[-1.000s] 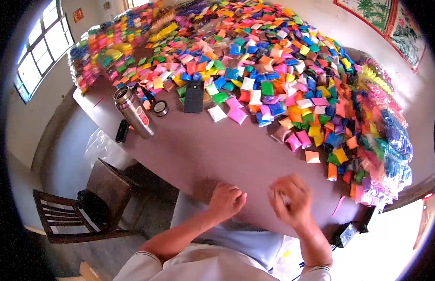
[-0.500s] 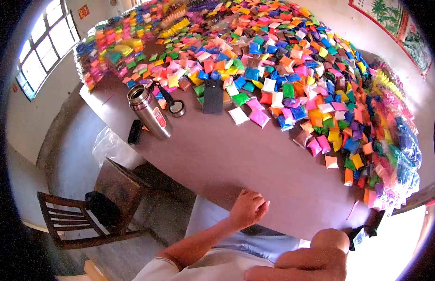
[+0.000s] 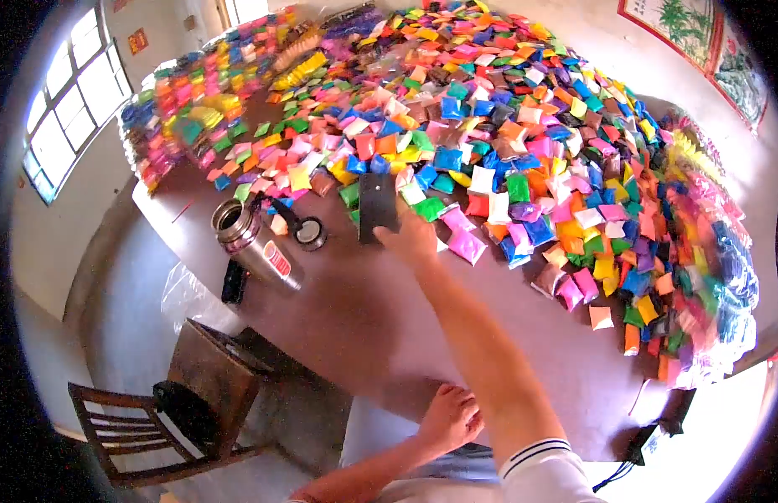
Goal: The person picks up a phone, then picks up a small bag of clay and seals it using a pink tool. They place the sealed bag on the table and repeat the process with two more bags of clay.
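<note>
My right hand (image 3: pixel 416 239) reaches across the brown table (image 3: pixel 338 310) to a dark smartphone (image 3: pixel 377 201), its thumb and fingers closed on the lower right edge. The phone lies by the near border of a large heap of small, colourful packets (image 3: pixel 506 134). Partly under my right forearm, my left hand (image 3: pixel 452 417) rests at the table's near edge with its fingers curled in and nothing showing in them. Left of the phone are a steel thermos bottle (image 3: pixel 256 251), upright with its mouth uncovered, and its round lid (image 3: pixel 307 231) with a black handle.
A small black object (image 3: pixel 234 282) sits beside the bottle at the table's edge. Bundled packets in clear plastic (image 3: pixel 711 268) line the right end. A wooden chair (image 3: pixel 137 427) with a black item on it stands at the lower left, near a window (image 3: pixel 79 101).
My right hand has gone from beside my body out to the smartphone and closed at its edge. My left hand stays curled at the table edge. The camera view has shifted slightly.
</note>
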Demonstrator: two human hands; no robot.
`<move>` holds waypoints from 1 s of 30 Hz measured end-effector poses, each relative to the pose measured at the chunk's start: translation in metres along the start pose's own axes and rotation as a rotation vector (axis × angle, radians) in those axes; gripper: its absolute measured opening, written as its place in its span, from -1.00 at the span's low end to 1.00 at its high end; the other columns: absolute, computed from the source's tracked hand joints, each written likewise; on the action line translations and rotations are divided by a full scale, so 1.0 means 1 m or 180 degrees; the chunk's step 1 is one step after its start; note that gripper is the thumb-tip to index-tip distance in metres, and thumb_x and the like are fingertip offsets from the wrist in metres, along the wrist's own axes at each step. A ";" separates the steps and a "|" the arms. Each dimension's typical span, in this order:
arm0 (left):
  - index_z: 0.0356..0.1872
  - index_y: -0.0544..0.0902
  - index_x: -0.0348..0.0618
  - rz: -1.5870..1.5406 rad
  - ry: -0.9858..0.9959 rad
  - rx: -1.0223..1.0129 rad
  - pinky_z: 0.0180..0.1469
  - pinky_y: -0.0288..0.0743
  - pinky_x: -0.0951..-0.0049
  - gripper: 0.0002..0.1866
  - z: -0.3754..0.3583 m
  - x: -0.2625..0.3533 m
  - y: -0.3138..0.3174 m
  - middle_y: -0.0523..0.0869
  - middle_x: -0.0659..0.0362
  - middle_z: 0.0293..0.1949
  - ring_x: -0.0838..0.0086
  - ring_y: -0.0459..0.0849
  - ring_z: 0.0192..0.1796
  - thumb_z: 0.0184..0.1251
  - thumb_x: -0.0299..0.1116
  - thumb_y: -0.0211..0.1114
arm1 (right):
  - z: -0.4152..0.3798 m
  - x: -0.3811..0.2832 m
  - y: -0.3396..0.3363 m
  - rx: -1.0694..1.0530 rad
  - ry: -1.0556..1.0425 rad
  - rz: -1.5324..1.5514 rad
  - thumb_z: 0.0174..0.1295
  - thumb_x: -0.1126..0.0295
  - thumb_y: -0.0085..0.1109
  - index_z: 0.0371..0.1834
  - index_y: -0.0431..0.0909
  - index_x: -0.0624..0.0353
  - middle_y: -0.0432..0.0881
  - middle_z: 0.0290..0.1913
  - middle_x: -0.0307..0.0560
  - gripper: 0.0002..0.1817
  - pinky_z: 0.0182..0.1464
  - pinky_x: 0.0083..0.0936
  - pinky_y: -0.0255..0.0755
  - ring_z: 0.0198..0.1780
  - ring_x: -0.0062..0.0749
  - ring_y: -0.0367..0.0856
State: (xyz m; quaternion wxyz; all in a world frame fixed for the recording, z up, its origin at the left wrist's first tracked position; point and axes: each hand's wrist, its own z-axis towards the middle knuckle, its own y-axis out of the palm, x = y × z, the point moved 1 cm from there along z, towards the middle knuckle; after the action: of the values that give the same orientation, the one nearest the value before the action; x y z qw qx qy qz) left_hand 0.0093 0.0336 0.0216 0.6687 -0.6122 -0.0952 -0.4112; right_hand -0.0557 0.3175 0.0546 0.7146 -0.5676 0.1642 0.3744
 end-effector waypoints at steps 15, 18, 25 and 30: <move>-0.03 0.56 -0.25 -0.0398 -0.0606 -0.0981 -0.01 0.48 0.25 -0.54 0.003 0.005 -0.005 0.67 -0.02 -0.14 0.09 0.59 -0.05 0.08 -0.22 0.42 | 0.022 -0.051 0.023 0.0141 0.1233 -0.0889 -0.18 -0.24 0.35 0.11 0.35 0.30 0.46 0.00 -0.05 -0.07 0.14 -0.27 0.21 0.08 -0.22 0.39; 0.01 0.54 -0.29 -0.0078 -0.0790 -0.1342 -0.02 0.52 0.24 -0.49 0.008 0.007 0.001 0.68 -0.08 -0.13 0.04 0.61 -0.05 0.08 -0.23 0.43 | 0.027 -0.047 0.028 0.0426 0.1241 -0.0599 -0.25 -0.12 0.44 0.06 0.36 0.28 0.44 -0.05 -0.06 -0.11 0.15 -0.29 0.17 0.05 -0.22 0.38; 0.05 0.53 -0.30 -0.0041 -0.0672 -0.1199 0.00 0.51 0.22 -0.46 0.005 0.005 0.000 0.67 -0.10 -0.11 0.03 0.60 -0.04 0.08 -0.20 0.43 | 0.021 -0.043 0.029 0.0534 0.1104 -0.0243 -0.28 0.06 0.44 0.12 0.28 0.34 0.42 -0.04 0.01 -0.11 0.07 -0.28 0.22 0.04 -0.16 0.39; 0.05 0.53 -0.28 -0.0157 -0.0565 -0.1056 0.03 0.48 0.20 -0.46 -0.005 0.005 0.000 0.66 -0.08 -0.08 0.04 0.59 -0.02 0.09 -0.18 0.41 | -0.002 -0.051 0.020 0.0574 0.0634 0.0263 -0.23 0.12 0.39 0.25 0.13 0.50 0.37 -0.02 0.15 0.00 0.08 -0.26 0.25 0.04 -0.06 0.38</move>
State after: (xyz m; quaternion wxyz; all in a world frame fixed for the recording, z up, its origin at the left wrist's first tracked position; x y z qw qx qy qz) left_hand 0.0107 0.0264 0.0234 0.5373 -0.7453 -0.0998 -0.3819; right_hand -0.1031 0.2996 0.0740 0.7268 -0.5283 0.2905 0.3291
